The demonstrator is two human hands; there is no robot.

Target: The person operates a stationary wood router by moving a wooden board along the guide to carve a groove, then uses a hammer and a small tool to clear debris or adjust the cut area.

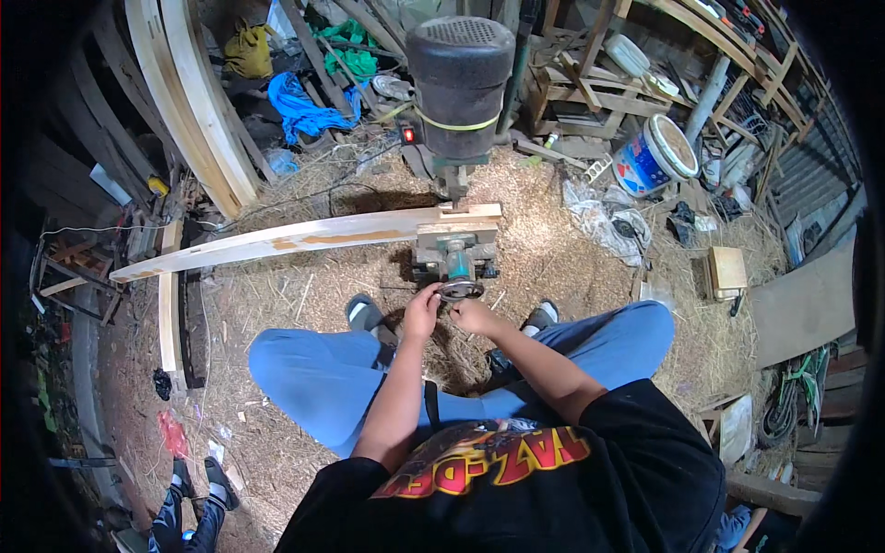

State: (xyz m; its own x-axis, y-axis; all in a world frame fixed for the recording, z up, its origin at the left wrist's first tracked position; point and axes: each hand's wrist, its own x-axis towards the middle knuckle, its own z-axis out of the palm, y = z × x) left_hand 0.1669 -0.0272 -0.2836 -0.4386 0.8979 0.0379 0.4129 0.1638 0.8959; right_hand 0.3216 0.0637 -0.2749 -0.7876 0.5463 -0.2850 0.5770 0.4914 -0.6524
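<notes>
A dark round handwheel [461, 290] sits at the near end of a clamping vise [455, 249] on a woodworking machine. My left hand [422, 313] has its fingers closed at the wheel's left rim. Curled into a fist, my right hand [475, 316] is at the wheel's near edge; its fingertips are partly hidden. A long pale timber [323, 230] lies across the machine, its right end by the vise. Above that end stands the dark motor housing [461, 88] with a yellow band, its tool pointing down at a notch in the wood.
A wooden support [170, 313] bears the timber's left end. Tall boards [189, 101] lean at the back left. A blue-and-white bucket [653, 157] and a wood block [728, 269] are on the right. Shavings cover the ground. Another person's feet [218, 484] show at lower left.
</notes>
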